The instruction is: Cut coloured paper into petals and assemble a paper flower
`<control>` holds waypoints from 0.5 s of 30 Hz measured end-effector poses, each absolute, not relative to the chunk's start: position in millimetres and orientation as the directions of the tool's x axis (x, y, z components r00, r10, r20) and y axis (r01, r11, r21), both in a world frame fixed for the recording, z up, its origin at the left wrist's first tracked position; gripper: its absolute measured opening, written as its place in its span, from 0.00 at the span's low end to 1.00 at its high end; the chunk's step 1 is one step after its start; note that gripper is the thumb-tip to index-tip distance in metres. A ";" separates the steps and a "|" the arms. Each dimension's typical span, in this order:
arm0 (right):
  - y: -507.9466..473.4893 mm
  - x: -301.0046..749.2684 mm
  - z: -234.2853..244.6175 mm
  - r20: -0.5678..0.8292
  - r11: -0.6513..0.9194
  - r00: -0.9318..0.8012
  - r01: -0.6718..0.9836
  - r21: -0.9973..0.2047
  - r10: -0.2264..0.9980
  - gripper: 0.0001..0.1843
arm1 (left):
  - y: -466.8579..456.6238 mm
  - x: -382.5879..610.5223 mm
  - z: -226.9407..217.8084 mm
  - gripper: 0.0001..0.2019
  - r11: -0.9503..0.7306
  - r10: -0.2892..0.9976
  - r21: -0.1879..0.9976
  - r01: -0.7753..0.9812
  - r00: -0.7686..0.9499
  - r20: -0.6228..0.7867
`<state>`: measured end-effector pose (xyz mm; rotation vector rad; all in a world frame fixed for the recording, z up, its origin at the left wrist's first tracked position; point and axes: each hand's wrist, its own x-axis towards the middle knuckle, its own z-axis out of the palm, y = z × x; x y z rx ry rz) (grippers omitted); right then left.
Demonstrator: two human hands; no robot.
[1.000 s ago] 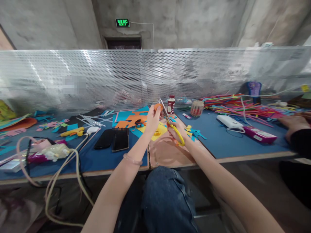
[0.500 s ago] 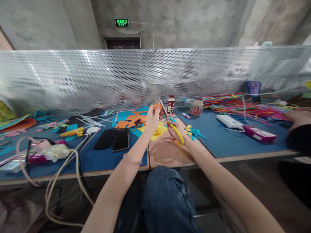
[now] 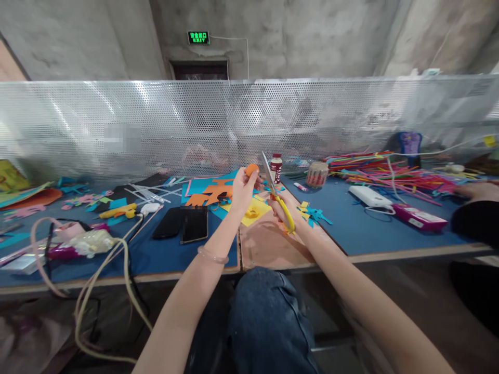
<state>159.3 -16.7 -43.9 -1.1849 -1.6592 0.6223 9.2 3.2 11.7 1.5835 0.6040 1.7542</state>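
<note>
Between the thumb and fingers of my left hand (image 3: 244,188) is a small rounded piece of orange paper (image 3: 252,169). My right hand (image 3: 284,208) grips yellow-handled scissors (image 3: 288,217), their blades pointing up and away. A gap separates the blades from the orange piece. Beneath my hands lie a yellow paper sheet (image 3: 257,212) with a cutout in it and blue sheets (image 3: 195,189). Cut orange paper (image 3: 214,192) rests on the blue. Blue and yellow scraps (image 3: 315,215) are right of the scissors.
Two dark phones (image 3: 167,223) lie left of my arm, near looping cables (image 3: 127,259). Behind the scissors stand a bottle (image 3: 276,167) and a clear jar (image 3: 317,174). Coloured pipe cleaners (image 3: 370,169), a white power bank (image 3: 368,196) and another person's hand (image 3: 477,190) are at right.
The scissor blades have come away from the orange paper piece and now stand a little to its right. My left hand still holds the piece. The view has shifted slightly.
</note>
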 end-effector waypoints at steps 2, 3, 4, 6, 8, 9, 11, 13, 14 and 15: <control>-14.5 160.1 -43.6 0.444 0.423 -0.058 0.430 -0.798 0.894 0.13 | 5.4 7.5 11.4 0.13 -0.657 0.749 0.734 -0.170 -0.032 0.662; -13.7 160.6 -43.4 0.464 0.445 -0.069 0.436 -0.782 0.883 0.13 | 6.3 6.8 11.3 0.13 -0.661 0.746 0.733 -0.160 -0.040 0.664; -13.0 161.2 -43.4 0.487 0.471 -0.084 0.441 -0.764 0.869 0.14 | 6.9 6.3 11.1 0.13 -0.664 0.745 0.733 -0.150 -0.048 0.665; -11.6 162.1 -43.8 0.525 0.517 -0.118 0.447 -0.730 0.843 0.14 | 7.5 5.5 10.9 0.14 -0.656 0.753 0.742 -0.141 -0.057 0.655; -9.2 162.1 -45.5 0.535 0.537 -0.144 0.449 -0.714 0.832 0.14 | 7.4 5.2 10.5 0.15 -0.633 0.772 0.759 -0.152 -0.049 0.634; -7.6 161.9 -46.7 0.531 0.537 -0.152 0.451 -0.713 0.834 0.13 | 7.2 5.2 10.2 0.15 -0.622 0.779 0.766 -0.161 -0.039 0.625; -4.4 160.9 -49.2 0.517 0.528 -0.161 0.456 -0.717 0.841 0.13 | 6.6 5.4 9.4 0.16 -0.614 0.783 0.771 -0.168 -0.014 0.621; -3.3 159.6 -49.9 0.514 0.524 -0.158 0.453 -0.721 0.843 0.13 | 6.0 5.7 8.4 0.18 -0.623 0.776 0.767 -0.150 0.006 0.631; -3.9 159.0 -49.4 0.513 0.524 -0.157 0.446 -0.726 0.844 0.12 | 5.8 5.8 7.9 0.19 -0.631 0.770 0.764 -0.134 0.009 0.638; -5.5 158.5 -48.2 0.510 0.523 -0.158 0.435 -0.733 0.846 0.12 | 5.5 5.9 7.5 0.19 -0.641 0.764 0.759 -0.114 0.004 0.645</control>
